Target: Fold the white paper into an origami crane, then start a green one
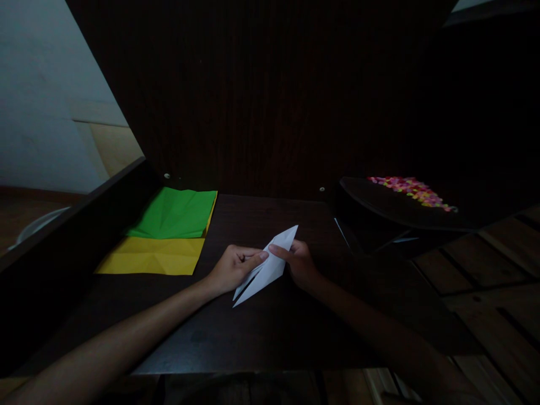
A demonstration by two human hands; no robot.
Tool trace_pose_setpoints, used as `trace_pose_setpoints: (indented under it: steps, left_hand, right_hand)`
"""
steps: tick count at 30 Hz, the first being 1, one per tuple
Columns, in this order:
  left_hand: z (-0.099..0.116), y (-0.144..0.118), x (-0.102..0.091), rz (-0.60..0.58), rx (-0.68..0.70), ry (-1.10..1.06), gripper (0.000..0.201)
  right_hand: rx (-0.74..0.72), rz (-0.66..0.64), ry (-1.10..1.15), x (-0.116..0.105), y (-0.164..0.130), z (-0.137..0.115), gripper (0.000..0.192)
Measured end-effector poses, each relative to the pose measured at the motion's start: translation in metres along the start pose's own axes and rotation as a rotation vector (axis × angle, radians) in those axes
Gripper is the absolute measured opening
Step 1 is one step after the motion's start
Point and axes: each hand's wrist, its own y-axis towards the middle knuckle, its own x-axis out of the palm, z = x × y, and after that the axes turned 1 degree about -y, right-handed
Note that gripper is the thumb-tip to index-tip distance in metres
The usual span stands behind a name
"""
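A folded sheet of white paper, pointed at both ends, is held above the dark tabletop, tilted with its upper tip to the right. Its lower end splits into two points with a dark gap between them. My left hand pinches its left edge, thumb on top and fingers curled beneath. On the right side, my right hand grips the paper with the thumb pressed on its face; the other fingers are mostly hidden behind it. Both thumb tips nearly meet near the paper's middle.
Creased green paper overlaps yellow paper on the left of the dark table. A low side board borders that side. At right stands a dark object with small pink and yellow pieces. A dark panel rises behind.
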Motion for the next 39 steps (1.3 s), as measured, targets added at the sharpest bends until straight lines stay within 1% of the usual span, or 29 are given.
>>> trace_pose_setpoints:
  steps: [5, 9, 16, 28, 35, 39]
  left_hand:
    - [-0.0031, 0.0006, 0.0005, -0.005, 0.023, -0.021, 0.036]
    - [-0.0022, -0.0001, 0.0018, 0.007, 0.011, -0.064, 0.036]
    - [-0.0062, -0.0001, 0.0027, 0.008, -0.016, -0.097, 0.041]
    - [-0.0061, 0.0007, 0.0019, 0.002, -0.024, -0.087, 0.038]
    - [-0.0064, -0.0005, 0.0043, 0.011, 0.001, -0.072, 0.038]
    - [-0.0062, -0.0021, 0.0054, -0.003, 0.003, -0.085, 0.037]
  right_hand:
    - [0.001, 0.006, 0.019, 0.0006, 0.0005, 0.0029, 0.024]
    - [0.002, 0.006, 0.039, 0.0017, 0.0006, 0.0052, 0.024]
    - [0.035, 0.052, 0.052, 0.0039, -0.0012, 0.0079, 0.025]
    - [0.026, 0.126, -0.052, 0.0089, -0.0052, 0.0016, 0.026]
    - [0.015, 0.112, -0.094, 0.0085, -0.0063, 0.0006, 0.028]
    - [0.02, 0.102, -0.056, 0.007, -0.0056, 0.0007, 0.027]
